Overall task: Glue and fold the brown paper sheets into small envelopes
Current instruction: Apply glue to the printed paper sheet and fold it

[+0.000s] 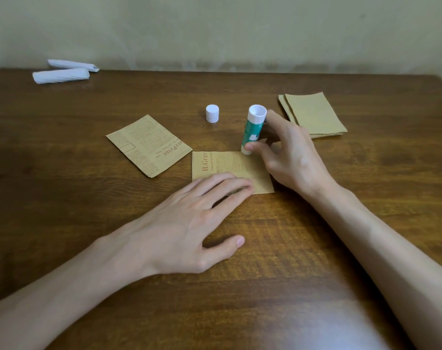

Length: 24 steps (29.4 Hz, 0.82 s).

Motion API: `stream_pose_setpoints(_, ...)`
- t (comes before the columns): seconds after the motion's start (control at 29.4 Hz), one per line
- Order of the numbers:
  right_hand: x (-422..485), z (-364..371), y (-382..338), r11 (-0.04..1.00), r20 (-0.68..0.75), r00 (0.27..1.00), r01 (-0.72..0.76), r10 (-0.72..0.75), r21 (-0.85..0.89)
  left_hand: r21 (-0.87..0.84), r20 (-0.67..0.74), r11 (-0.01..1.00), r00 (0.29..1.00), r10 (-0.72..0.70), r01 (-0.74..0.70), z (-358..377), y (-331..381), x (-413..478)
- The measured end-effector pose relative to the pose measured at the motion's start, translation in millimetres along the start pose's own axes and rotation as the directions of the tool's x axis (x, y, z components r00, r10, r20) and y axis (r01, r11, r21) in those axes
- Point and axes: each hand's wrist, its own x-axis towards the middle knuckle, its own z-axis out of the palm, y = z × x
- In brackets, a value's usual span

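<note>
While left hand (189, 223) lies flat on the brown sheet (228, 163), right hand (291, 157) pinches the glue stick (253, 126)

white paper roll (60, 76) | second roll (73, 64) just behind | wooden table (63, 147)

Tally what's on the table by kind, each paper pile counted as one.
Brown paper: 3 (printed pile, plain pile, centre piece)
Green-and-white glue stick: 1
White round plastic cap: 1
White folded paper bundles: 2
Total: 7

Wall (214, 26): painted pale cream.
Table (63, 152): dark grained wood, set against the wall.
Light: reflected at near edge.
</note>
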Motion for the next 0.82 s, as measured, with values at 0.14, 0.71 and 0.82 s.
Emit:
stream_pose_setpoints(0.14,-3.0,-1.5,2.7,0.992,-0.134,0.991,0.025,-0.008,0.127,-0.002,0.003,1.000,1.000,-0.001,0.001,0.2,-0.5,0.1)
stream_pose_setpoints(0.71,-16.7,-23.9,-5.7,0.989,0.210,0.976,0.021,-0.052,0.145,-0.002,0.006,1.000,1.000,-0.011,0.011,-0.5,0.3,0.2)
stream_pose_setpoints(0.82,-18.0,-18.7,-6.5,0.986,0.159,0.987,0.002,-0.028,0.166,-0.006,-0.012,1.000,1.000,-0.002,0.001,-0.4,0.1,0.6)
